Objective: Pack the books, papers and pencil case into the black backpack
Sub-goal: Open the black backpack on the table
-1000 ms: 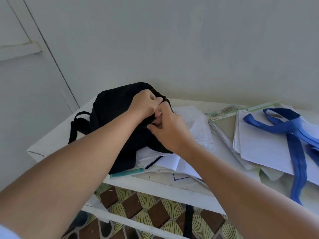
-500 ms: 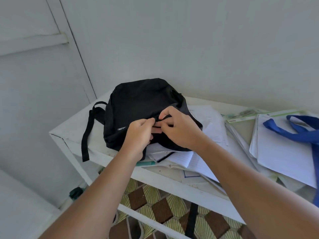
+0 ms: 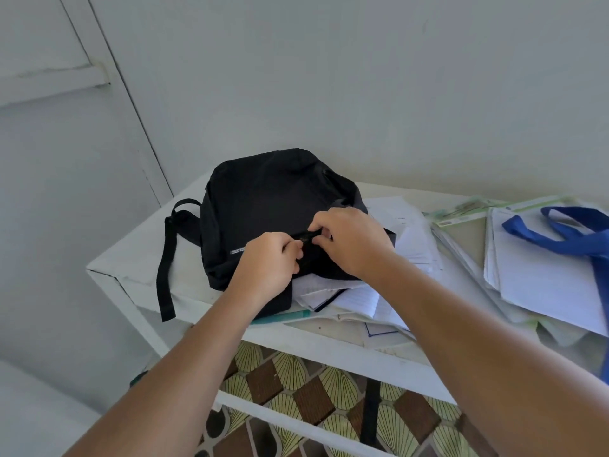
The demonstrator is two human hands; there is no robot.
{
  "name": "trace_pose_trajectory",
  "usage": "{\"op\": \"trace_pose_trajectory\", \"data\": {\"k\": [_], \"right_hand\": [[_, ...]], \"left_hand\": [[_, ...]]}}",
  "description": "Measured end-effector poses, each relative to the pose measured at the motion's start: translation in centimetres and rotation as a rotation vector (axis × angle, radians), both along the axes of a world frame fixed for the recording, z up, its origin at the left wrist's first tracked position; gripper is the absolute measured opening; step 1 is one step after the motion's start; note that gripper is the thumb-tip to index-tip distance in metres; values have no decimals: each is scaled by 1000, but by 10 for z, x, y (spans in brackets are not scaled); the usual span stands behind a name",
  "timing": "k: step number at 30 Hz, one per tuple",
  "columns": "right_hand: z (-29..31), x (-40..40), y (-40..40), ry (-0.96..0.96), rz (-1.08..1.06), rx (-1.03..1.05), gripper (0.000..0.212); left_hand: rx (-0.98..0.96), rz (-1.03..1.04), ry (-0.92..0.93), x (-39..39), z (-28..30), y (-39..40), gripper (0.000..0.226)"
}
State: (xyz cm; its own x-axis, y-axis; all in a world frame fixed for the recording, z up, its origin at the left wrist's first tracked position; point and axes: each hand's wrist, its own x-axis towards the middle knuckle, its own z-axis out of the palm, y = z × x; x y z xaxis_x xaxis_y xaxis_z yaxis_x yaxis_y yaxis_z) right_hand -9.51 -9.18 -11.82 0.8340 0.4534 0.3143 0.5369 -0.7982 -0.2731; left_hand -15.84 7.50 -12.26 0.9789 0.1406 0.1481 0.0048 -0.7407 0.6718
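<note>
Backpack [image 3: 263,206] sits on the left end of the white table [image 3: 131,268], a soft, rounded lump of matte black fabric. Its long axis runs from the near table edge back toward the wall, and the near end, where the hands are working, faces the person. One flat webbing strap [image 3: 166,275] loops off its left side and dangles over the table edge. A small silver label shows on the near left face.

Left hand [image 3: 268,262] is curled tight, fingers pinched into the black fabric at the bag's near edge. Right hand [image 3: 349,240] is just beside it, thumb and fingers closed on a small dark bit of the bag between the two hands; whether that is a zip pull I cannot tell. Both are grasping the bag, knuckles nearly touching.

Papers [image 3: 402,232] poke out from under the bag's right side, thin white sheets fanned loosely, some lined. A notebook [image 3: 356,300] with lined pages lies at the near edge among them, partly under the bag. A slim teal edge [image 3: 286,316] peeks out beneath the bag at the front.

Further right, well apart from the bag, a second stack [image 3: 540,275] of white sheets and green-trimmed folders sprawls flat, with glossy blue ribbon-like handles [image 3: 566,235] draped across the top. Below the table, patterned floor tiles [image 3: 296,374] show brown diamonds and pale fan shapes.
</note>
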Motion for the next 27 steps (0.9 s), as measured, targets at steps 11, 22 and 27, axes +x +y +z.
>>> {"op": "trace_pose_trajectory", "data": {"k": [11,22,27], "right_hand": [[11,-14,44,-206,120,-173,43],[12,-15,79,38,128,-5,43],[17,-14,109,218,207,-133,27]], "left_hand": [[47,-65,-135,-21,0,41,32],[-13,-54,-63,-32,-15,111,26],[-130,-122,-88,-27,-23,120,25]]}}
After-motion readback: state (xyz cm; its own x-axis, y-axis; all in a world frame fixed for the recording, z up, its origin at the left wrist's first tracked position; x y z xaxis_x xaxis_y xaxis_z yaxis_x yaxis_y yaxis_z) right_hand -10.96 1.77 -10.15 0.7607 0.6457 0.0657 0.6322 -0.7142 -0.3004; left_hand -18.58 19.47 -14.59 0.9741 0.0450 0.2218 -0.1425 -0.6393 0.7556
